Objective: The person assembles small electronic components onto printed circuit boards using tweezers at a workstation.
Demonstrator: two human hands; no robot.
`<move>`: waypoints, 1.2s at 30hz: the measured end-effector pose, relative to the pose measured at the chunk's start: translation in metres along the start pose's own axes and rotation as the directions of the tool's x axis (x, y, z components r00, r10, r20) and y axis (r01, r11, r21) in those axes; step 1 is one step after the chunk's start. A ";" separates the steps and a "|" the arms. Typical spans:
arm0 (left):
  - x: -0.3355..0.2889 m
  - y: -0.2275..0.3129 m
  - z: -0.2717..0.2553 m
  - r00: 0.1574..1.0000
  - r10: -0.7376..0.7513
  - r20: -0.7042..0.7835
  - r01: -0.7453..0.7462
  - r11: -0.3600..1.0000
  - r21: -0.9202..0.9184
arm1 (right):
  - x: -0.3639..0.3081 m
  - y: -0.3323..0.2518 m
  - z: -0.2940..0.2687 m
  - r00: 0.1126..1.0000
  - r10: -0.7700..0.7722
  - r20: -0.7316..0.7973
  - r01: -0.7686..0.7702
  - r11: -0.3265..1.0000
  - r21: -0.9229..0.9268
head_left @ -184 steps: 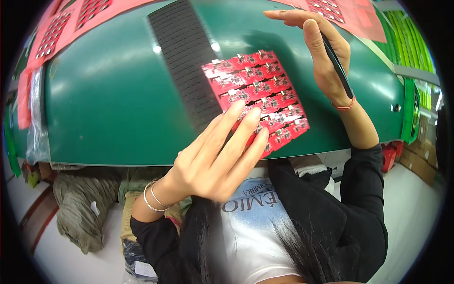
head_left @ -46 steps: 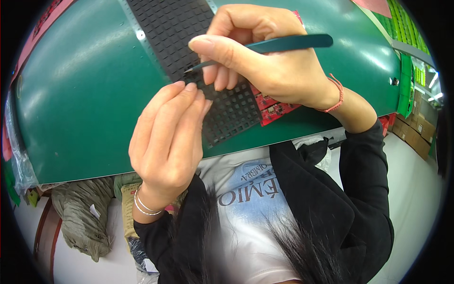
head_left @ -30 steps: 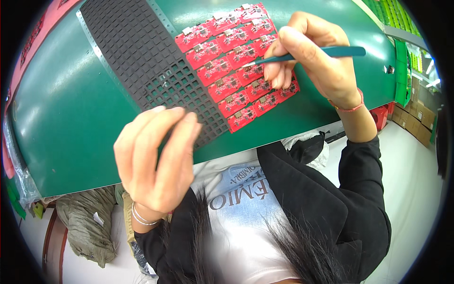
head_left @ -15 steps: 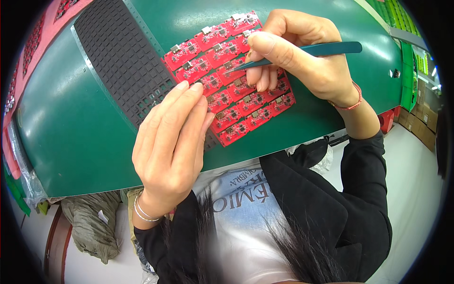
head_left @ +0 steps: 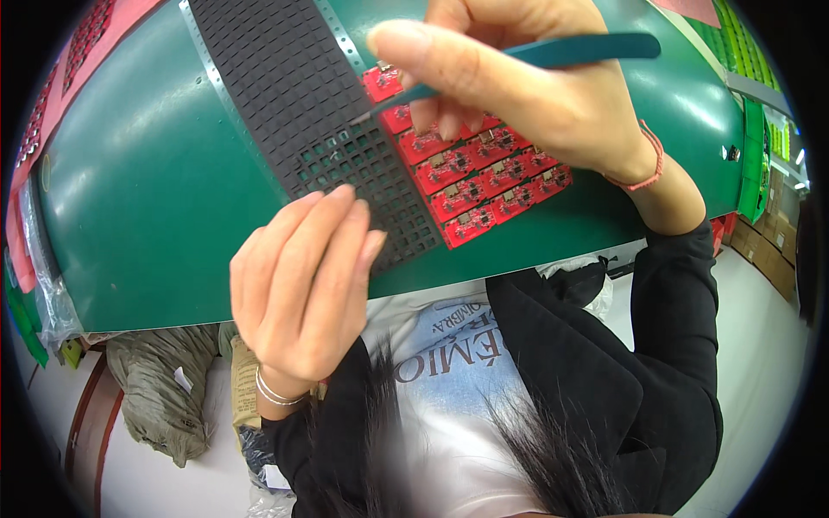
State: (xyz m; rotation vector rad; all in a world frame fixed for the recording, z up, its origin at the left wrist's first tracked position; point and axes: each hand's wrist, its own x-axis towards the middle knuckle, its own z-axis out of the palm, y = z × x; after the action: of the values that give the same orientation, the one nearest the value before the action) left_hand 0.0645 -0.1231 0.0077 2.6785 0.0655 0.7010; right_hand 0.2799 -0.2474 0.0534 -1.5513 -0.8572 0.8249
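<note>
My right hand (head_left: 527, 95) grips dark teal tweezers (head_left: 596, 48). Their points reach over a black sheet of small rectangular pads (head_left: 276, 78), near where its filled rows give way to an open grid. Whether anything sits between the tips is too small to tell. Beside the sheet, on its right, lies a red panel of circuit boards (head_left: 484, 177) carrying small chips and metal connectors; my right hand covers its far part. My left hand (head_left: 302, 285) hovers around the near left edge of the grid, fingers stretched out and holding nothing I can see.
Everything lies on a green table (head_left: 129, 190). More red boards rest on a pink sheet (head_left: 112, 52) at the far left. Cardboard boxes (head_left: 764, 242) and green racks (head_left: 753, 164) are on the right. A grey-green bag (head_left: 164, 388) lies below the table's near edge.
My right hand has brought the tweezer points left, from the red panel to the black sheet. My left hand has come off the panel. The whole view has shifted slightly.
</note>
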 end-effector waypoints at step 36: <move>0.019 -0.002 0.034 0.995 0.014 -0.101 -0.018 0.999 -0.042 | -0.014 0.032 -0.041 0.983 0.149 -0.110 -0.133 0.981 0.142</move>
State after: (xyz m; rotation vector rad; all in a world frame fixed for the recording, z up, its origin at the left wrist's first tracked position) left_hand 0.0973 -0.1305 -0.0112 2.6046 0.0552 0.8328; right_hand 0.3114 -0.2824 0.0273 -1.5384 -0.5972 0.8639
